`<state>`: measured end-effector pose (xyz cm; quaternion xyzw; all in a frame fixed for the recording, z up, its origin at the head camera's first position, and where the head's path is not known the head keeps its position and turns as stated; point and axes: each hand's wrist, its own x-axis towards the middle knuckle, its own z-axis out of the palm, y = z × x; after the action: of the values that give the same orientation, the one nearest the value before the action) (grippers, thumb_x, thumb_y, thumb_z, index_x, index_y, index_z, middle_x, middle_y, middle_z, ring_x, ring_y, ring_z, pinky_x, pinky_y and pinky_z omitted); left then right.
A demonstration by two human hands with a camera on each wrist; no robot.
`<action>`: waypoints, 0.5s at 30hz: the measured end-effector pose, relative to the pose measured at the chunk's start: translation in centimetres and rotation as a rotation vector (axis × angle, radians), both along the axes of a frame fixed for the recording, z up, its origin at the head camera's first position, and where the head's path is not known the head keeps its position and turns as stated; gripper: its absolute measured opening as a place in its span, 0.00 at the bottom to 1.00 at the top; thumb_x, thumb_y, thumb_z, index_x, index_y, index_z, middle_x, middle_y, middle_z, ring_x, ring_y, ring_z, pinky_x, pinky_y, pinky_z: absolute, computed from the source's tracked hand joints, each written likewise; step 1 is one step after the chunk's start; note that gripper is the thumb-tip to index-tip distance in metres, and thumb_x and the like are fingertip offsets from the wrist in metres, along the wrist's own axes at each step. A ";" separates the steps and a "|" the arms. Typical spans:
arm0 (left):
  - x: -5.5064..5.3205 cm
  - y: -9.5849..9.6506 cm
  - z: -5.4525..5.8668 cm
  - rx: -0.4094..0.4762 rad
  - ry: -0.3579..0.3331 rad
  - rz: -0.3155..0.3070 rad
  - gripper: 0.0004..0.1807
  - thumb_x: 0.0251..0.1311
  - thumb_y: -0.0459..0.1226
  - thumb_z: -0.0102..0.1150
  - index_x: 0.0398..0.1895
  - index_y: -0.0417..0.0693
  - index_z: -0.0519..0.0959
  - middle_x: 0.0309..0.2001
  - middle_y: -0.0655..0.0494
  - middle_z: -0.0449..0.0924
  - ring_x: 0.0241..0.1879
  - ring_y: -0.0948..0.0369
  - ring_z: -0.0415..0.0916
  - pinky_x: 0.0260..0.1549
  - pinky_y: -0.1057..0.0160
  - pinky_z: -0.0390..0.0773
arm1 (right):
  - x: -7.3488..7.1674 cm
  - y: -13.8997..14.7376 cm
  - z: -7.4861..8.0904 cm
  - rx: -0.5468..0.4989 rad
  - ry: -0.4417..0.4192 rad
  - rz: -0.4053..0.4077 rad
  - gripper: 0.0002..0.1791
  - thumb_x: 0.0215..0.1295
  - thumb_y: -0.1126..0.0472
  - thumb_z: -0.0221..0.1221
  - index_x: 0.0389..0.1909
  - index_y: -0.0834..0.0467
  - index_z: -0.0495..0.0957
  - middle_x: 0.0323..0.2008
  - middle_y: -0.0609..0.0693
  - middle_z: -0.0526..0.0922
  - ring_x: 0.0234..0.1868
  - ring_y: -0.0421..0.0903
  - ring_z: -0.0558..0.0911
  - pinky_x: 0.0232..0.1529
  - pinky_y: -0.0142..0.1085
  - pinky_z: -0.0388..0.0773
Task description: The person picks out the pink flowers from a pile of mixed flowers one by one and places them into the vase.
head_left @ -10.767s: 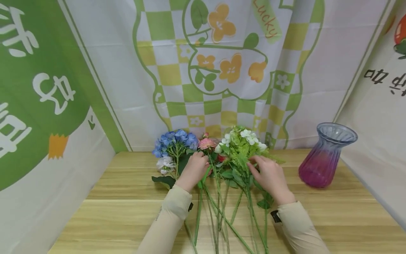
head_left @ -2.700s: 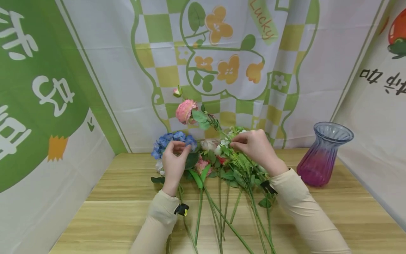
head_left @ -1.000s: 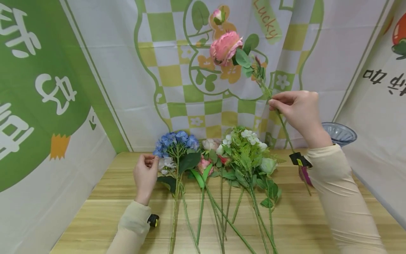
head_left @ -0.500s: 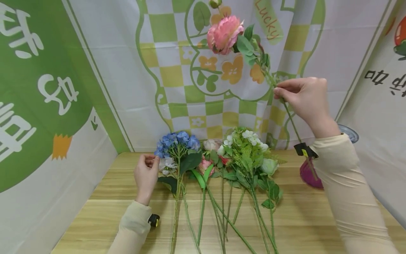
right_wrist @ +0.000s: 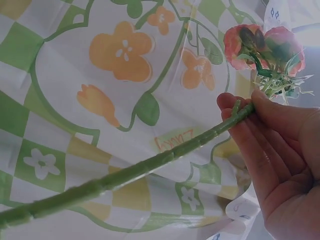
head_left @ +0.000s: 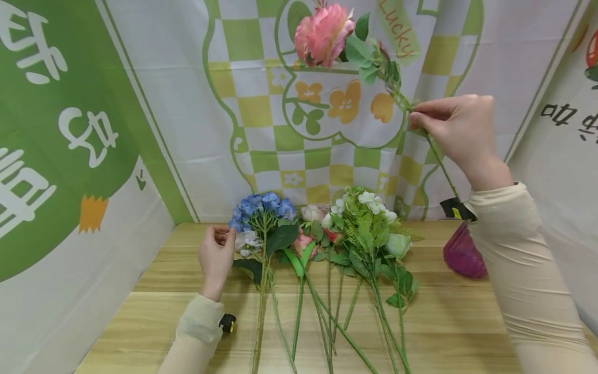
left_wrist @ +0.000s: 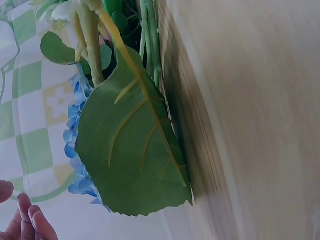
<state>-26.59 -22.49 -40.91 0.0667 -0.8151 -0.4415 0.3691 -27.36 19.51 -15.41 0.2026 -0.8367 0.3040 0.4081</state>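
Note:
High at the right, my right hand [head_left: 460, 132] pinches the stem of a pink peony [head_left: 324, 35] between thumb and fingertips. Its bloom leans left before the wall cloth; its bare stem [right_wrist: 150, 162] runs down past the wrist. My left hand [head_left: 217, 259] holds nothing, with fingers loosely bent beside a blue hydrangea [head_left: 261, 210]. In the left wrist view, its thumb and fingers [left_wrist: 37, 220] stay apart, left of a big green leaf [left_wrist: 132, 145]. White blossoms [head_left: 247, 242] lie under the hydrangea, close to the left fingertips.
Several more stems lie on the wooden table [head_left: 154, 311]: a white-and-green bunch [head_left: 364, 228], a pale green rose [head_left: 398, 245] and pink blooms [head_left: 303, 241]. At the right, the magenta glass vase [head_left: 462, 252] is mostly hidden behind my right sleeve. Printed cloth [head_left: 261, 111] hangs behind.
My right hand has lifted the pink peony out of the pile, up and to the right, and is still rising. My left hand moved left from the flowers, then stayed beside the hydrangea.

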 end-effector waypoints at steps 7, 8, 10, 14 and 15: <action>0.0 0.3 0.0 0.001 -0.017 -0.011 0.09 0.61 0.38 0.59 0.38 0.40 0.78 0.27 0.48 0.79 0.25 0.63 0.70 0.22 0.73 0.66 | 0.2 0.2 0.4 -0.007 0.015 -0.002 0.11 0.58 0.59 0.66 0.35 0.63 0.86 0.34 0.61 0.86 0.21 0.12 0.72 0.28 0.11 0.69; 0.0 0.3 0.0 0.002 -0.015 -0.009 0.09 0.61 0.38 0.59 0.38 0.40 0.78 0.27 0.48 0.79 0.24 0.63 0.70 0.22 0.73 0.66 | 0.3 0.2 0.5 -0.003 0.025 -0.005 0.11 0.58 0.59 0.66 0.35 0.63 0.86 0.33 0.60 0.86 0.21 0.12 0.71 0.28 0.11 0.69; 0.1 0.3 0.0 0.007 -0.011 -0.008 0.09 0.60 0.38 0.59 0.38 0.40 0.78 0.27 0.48 0.79 0.24 0.63 0.69 0.22 0.73 0.66 | 0.4 0.1 0.7 0.007 0.051 -0.016 0.10 0.57 0.59 0.66 0.35 0.62 0.86 0.33 0.60 0.86 0.21 0.11 0.71 0.28 0.10 0.68; 0.1 0.3 -0.1 0.004 -0.009 -0.010 0.08 0.60 0.38 0.60 0.38 0.41 0.78 0.26 0.49 0.79 0.24 0.63 0.69 0.21 0.73 0.66 | 0.5 0.1 1.5 0.014 0.092 -0.029 0.09 0.57 0.59 0.66 0.34 0.61 0.86 0.32 0.60 0.85 0.21 0.10 0.70 0.28 0.10 0.67; 0.1 0.2 -0.1 0.002 -0.009 -0.011 0.08 0.60 0.38 0.60 0.37 0.42 0.78 0.26 0.49 0.78 0.23 0.63 0.69 0.21 0.73 0.66 | 0.6 0.1 1.7 0.017 0.101 -0.032 0.09 0.58 0.58 0.66 0.34 0.60 0.86 0.32 0.60 0.85 0.21 0.10 0.70 0.28 0.10 0.67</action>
<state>-26.46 -22.25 -41.01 0.0645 -0.8168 -0.4438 0.3629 -26.81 19.63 -13.75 0.2075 -0.8209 0.2796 0.4527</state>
